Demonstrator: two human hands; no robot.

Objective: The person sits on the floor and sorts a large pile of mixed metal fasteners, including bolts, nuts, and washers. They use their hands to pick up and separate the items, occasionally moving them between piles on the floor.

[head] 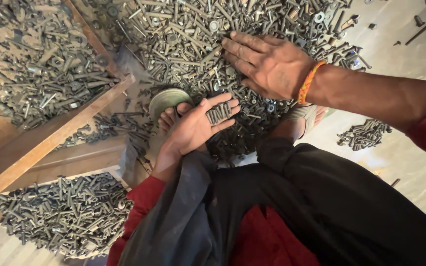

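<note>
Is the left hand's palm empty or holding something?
Holding: the left hand lies palm up with a few small bolts across its fingers.

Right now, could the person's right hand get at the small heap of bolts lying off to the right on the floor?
Probably yes. The right hand rests on the big pile, and bare floor lies between it and the small heap.

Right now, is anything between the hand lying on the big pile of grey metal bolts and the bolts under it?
Nothing visible: the right hand lies palm down, directly on the big pile of grey metal bolts. The left hand, palm up, holds a few short bolts.
</note>
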